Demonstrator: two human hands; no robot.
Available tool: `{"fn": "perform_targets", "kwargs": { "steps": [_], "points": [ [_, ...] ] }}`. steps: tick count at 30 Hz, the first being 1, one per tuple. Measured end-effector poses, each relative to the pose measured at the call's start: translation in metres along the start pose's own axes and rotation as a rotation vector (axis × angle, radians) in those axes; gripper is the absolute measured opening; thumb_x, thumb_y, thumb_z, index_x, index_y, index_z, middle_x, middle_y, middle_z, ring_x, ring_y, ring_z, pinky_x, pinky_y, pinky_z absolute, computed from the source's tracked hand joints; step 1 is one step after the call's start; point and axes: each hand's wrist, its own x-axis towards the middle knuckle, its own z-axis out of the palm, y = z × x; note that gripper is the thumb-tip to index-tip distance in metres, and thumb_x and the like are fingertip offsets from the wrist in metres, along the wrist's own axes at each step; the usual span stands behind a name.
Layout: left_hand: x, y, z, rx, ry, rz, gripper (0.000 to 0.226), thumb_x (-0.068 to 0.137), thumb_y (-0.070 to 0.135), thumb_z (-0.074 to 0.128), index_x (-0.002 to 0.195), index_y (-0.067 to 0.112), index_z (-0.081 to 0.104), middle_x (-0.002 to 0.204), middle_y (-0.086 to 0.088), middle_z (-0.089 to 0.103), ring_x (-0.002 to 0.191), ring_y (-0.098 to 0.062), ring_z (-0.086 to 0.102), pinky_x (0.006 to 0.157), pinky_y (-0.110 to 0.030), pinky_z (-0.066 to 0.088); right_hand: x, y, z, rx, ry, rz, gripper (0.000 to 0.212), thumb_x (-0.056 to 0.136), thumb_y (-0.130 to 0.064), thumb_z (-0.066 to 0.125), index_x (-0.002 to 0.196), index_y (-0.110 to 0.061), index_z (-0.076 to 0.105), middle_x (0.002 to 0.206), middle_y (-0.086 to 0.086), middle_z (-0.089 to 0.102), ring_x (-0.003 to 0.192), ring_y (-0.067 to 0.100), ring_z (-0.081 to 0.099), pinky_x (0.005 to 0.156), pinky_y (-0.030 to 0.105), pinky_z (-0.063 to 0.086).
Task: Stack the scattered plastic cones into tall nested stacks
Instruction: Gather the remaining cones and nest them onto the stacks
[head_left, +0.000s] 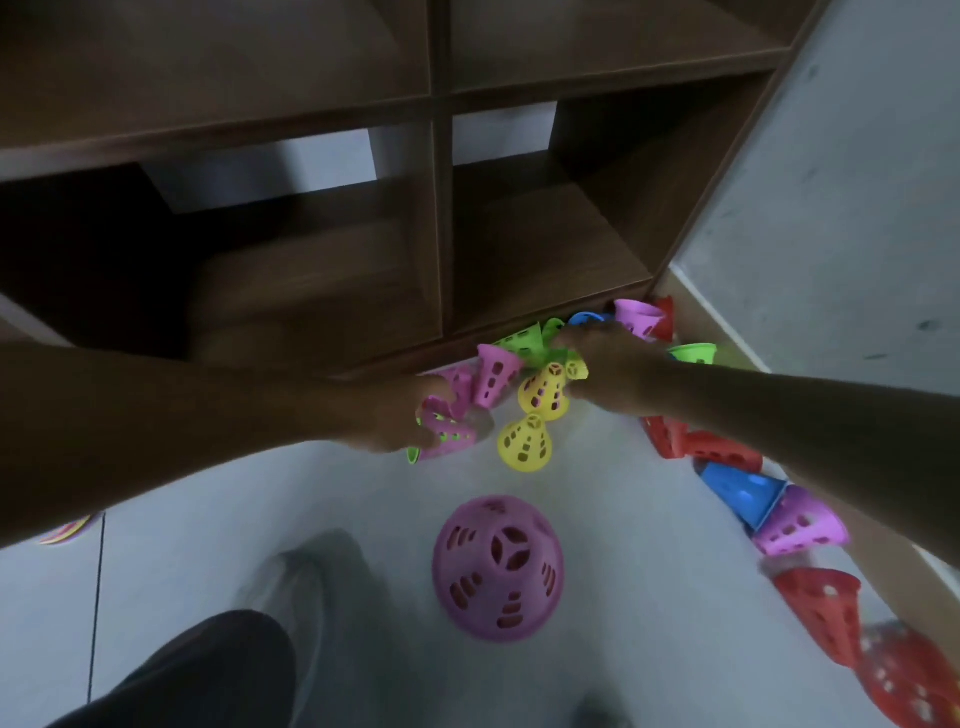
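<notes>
A dark trouser leg (197, 675) and a blurred shoe (306, 587) are showing at the bottom of the view, on the pale floor (182, 519). Just beyond them a big pink cone (498, 569) is standing upright alone on the floor. At the right side, a row of cones is lying along the wall: red cones (826, 613) nearest, then a pink cone (800, 525), a blue cone (743, 491) and more red ones (701, 447).

Farther on, two yellow cones (525, 449) are standing on the floor between the hands. The left hand (400, 421) is gripping a pink cone stack (447, 434) with a green cone inside it; the fingers are curling round it. The right hand (613, 369) is reaching down into the pile of green, pink and blue cones (524, 343). Its fingers are bending into the pile, but I cannot tell if they are pinching one.

Behind the pile, a brown wooden shelf (441, 208) is standing against the grey wall (831, 208).
</notes>
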Motion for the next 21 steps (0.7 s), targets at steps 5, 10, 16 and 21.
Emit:
{"fn": "perform_targets", "kwargs": {
  "steps": [5, 10, 16, 21],
  "points": [
    [0.021, -0.019, 0.024, -0.060, 0.098, 0.009, 0.046, 0.088, 0.022, 0.072, 0.130, 0.022, 0.055, 0.118, -0.005, 0.063, 0.094, -0.020, 0.062, 0.076, -0.033, 0.055, 0.021, 0.004, 0.031, -0.214, 0.038, -0.053, 0.065, 0.087, -0.031, 0.073, 0.144, -0.022, 0.043, 0.125, 0.009, 0.062, 0.122, 0.029, 0.053, 0.100, 0.041, 0.045],
    [0.021, -0.032, 0.027, -0.082, 0.132, -0.033, 0.041, 0.089, 0.016, 0.070, 0.128, 0.022, 0.057, 0.108, -0.007, 0.060, 0.083, -0.019, 0.061, 0.067, -0.034, 0.054, 0.035, 0.013, 0.052, -0.397, 0.096, -0.122, 0.059, 0.087, -0.029, 0.071, 0.140, -0.024, 0.047, 0.126, 0.006, 0.064, 0.120, 0.029, 0.055, 0.105, 0.041, 0.038],
    [0.015, -0.030, 0.031, -0.279, 0.122, -0.055, 0.028, 0.095, 0.012, 0.064, 0.115, 0.030, 0.057, 0.090, 0.018, 0.054, 0.075, -0.002, 0.054, 0.055, -0.005, 0.042, 0.034, 0.021, 0.061, -0.429, 0.127, -0.168, 0.053, 0.088, -0.025, 0.069, 0.138, -0.019, 0.051, 0.119, 0.009, 0.067, 0.113, 0.031, 0.059, 0.102, 0.040, 0.037],
    [0.011, -0.026, 0.032, -0.466, 0.260, -0.092, 0.010, 0.085, -0.001, 0.072, 0.096, -0.003, 0.073, 0.079, 0.003, 0.067, 0.065, 0.000, 0.064, 0.056, -0.005, 0.045, 0.028, 0.024, 0.063, -0.390, 0.163, -0.179, 0.052, 0.087, -0.026, 0.071, 0.135, -0.014, 0.053, 0.113, 0.014, 0.068, 0.113, 0.036, 0.058, 0.105, 0.044, 0.036]
  ]
}}
